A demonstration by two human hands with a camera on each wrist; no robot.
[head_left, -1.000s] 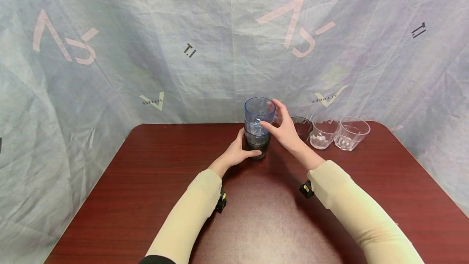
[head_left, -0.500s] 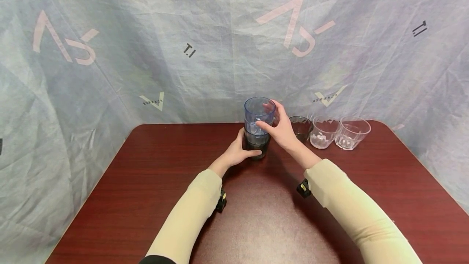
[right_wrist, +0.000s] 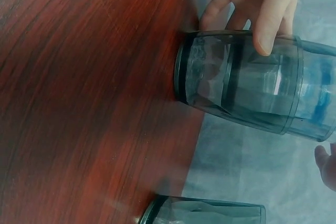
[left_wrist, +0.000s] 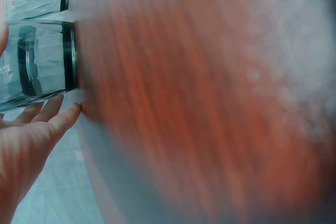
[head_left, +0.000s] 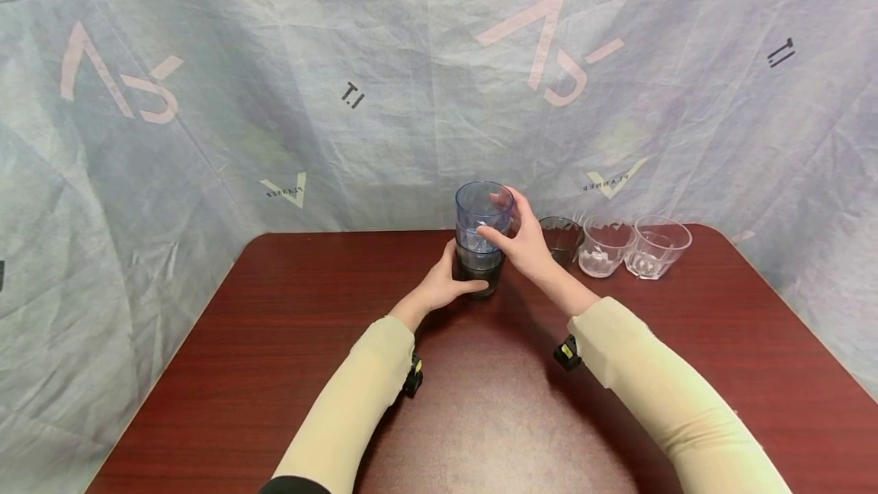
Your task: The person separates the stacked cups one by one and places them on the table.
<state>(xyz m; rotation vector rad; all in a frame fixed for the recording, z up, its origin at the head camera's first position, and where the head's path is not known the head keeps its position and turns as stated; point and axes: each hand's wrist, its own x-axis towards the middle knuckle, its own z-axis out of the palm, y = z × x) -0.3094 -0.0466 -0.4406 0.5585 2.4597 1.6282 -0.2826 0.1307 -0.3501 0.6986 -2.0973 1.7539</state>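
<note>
Cup stack [head_left: 469, 259] stands upright on red-brown table [head_left: 302, 341], nearer far edge [head_left: 357, 232]. Left hand [head_left: 439, 282]: thumb and fingers clamped on dark bottom cup [right_wrist: 210, 87]. Right hand [head_left: 530, 244]: clamped on blue top cup [head_left: 472, 213]. Left wrist view shows left fingers [left_wrist: 67, 118] behind bottom cup, hidden in head view; right wrist view shows its base on table. Smoked cup [head_left: 562, 238] and two clear cups [head_left: 602, 246] limit room rightward; table stretches wide leftward and towards person.

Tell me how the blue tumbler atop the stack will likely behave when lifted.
The blue tumbler is probably stiff: its rim looks round while the right hand holds it. Its smooth, glossy wall may be slippery. Nested in the darker tumblers below, it could stick or drag slightly.
</note>
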